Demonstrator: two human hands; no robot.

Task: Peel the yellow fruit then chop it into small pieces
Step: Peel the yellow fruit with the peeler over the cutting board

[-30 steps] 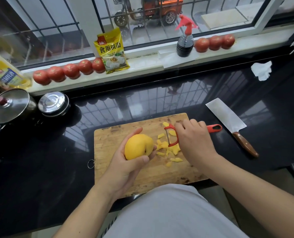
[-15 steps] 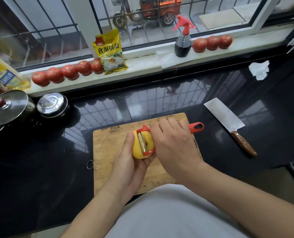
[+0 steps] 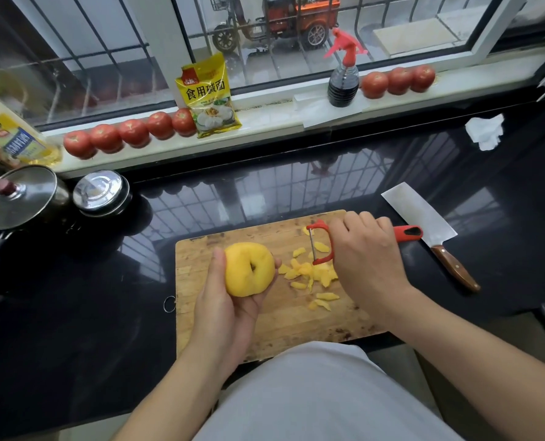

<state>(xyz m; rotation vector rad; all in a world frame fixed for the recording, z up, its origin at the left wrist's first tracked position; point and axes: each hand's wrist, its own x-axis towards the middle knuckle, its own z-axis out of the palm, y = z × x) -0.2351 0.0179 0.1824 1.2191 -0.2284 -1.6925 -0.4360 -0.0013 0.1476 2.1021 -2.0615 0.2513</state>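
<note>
My left hand [image 3: 225,308] cups the round yellow fruit [image 3: 249,268] above the left half of the wooden cutting board [image 3: 264,329], its stem dimple facing up. To its right, my right hand [image 3: 365,253] grips a red Y-shaped peeler [image 3: 320,241], whose blade hangs over a heap of yellow peel strips [image 3: 310,276] on the board, apart from the fruit. A cleaver [image 3: 423,218] with a brown handle lies on the black counter just right of the board.
Two lidded pots [image 3: 23,195] stand at the far left of the counter. The windowsill holds rows of tomatoes [image 3: 131,133], a yellow packet [image 3: 209,97], a spray bottle [image 3: 344,78] and an oil bottle [image 3: 7,135]. A crumpled tissue [image 3: 485,132] lies at the far right.
My right hand has pulled the peeler off the fruit and away to the right over the peel heap. My left hand has turned the fruit so its dimple faces up.
</note>
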